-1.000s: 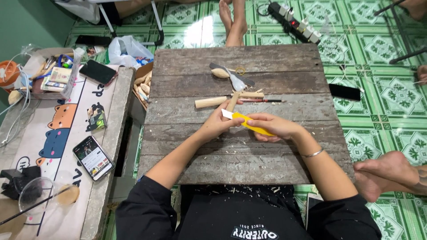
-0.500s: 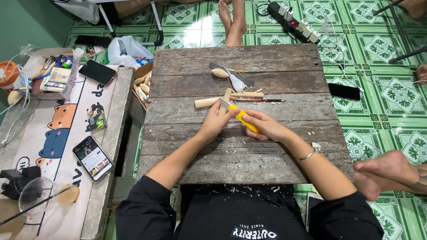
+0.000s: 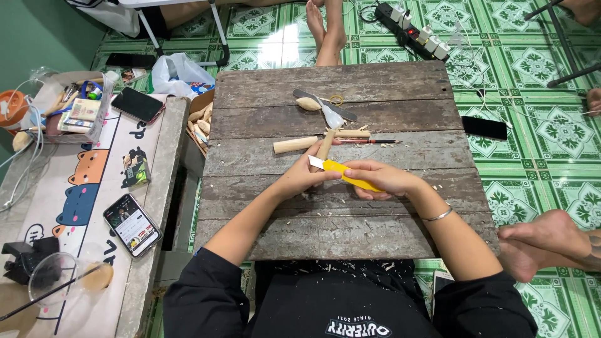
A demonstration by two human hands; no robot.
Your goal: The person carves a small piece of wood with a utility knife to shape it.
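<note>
My left hand (image 3: 305,177) grips a thin wooden stick (image 3: 325,144) that points away from me over the weathered plank table (image 3: 400,219). My right hand (image 3: 383,179) holds a yellow utility knife (image 3: 345,173), its blade end resting against the stick near my left thumb. Both hands sit close together at the middle of the table. Small wood shavings lie around them.
Wooden dowels (image 3: 295,144), a red pencil (image 3: 369,141), a carved spoon (image 3: 308,104), a knife (image 3: 324,104) and a rubber band (image 3: 337,99) lie further back. A box of wood pieces (image 3: 199,121) stands left. A side bench (image 3: 75,206) holds phones (image 3: 133,225). Other people's feet (image 3: 551,241) are nearby.
My right hand drew the yellow knife back along the stick, and the hands shifted slightly; the stick now tilts up toward the far dowels.
</note>
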